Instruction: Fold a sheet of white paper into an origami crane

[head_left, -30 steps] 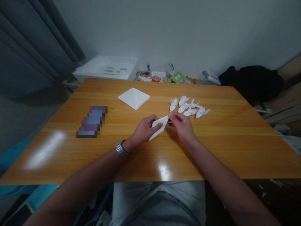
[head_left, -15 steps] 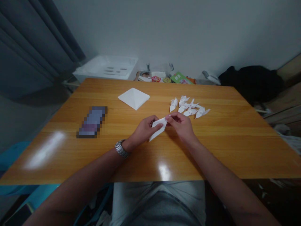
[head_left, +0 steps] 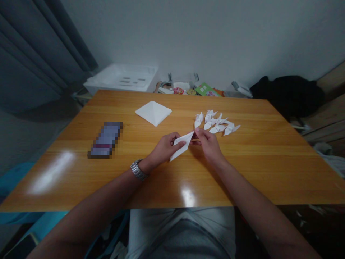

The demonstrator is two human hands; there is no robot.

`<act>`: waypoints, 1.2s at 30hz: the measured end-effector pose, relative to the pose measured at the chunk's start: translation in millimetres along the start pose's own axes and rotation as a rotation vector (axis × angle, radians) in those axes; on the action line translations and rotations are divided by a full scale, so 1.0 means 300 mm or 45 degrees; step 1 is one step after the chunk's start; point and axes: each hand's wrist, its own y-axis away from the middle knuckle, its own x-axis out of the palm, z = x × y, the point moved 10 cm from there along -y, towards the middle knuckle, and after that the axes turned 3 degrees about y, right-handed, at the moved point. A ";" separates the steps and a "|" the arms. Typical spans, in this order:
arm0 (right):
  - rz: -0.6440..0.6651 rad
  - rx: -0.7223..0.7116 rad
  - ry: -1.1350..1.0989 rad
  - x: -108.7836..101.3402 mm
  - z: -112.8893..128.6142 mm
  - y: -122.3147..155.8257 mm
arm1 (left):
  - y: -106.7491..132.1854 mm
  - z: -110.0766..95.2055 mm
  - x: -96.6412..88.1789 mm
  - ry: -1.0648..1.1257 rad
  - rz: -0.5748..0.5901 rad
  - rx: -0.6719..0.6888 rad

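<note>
A folded piece of white paper (head_left: 181, 148) is held just above the table between both hands. My left hand (head_left: 167, 149) pinches its left side, thumb lying across the top face and fingers behind. My right hand (head_left: 208, 142) grips the pointed upper right tip between thumb and index finger. Beyond the right hand lie several small folded paper cranes (head_left: 217, 124), close together. Farther left, a stack of white square paper (head_left: 153, 112) rests flat, one corner toward me.
The wooden table (head_left: 129, 136) carries a blurred-out phone (head_left: 105, 140) on its left. Behind the far edge stand a white plastic tray (head_left: 121, 77) and a green packet (head_left: 207, 90) among small items. A black cloth heap (head_left: 288, 95) is at the back right.
My right hand has shifted slightly right along with the paper's tip. The paper's upper end now looks longer and more pointed. My left hand keeps its pinch, moving slightly left.
</note>
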 end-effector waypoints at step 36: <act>-0.094 0.101 -0.080 -0.041 -0.058 -0.020 | -0.016 0.090 -0.003 0.487 -0.043 -0.157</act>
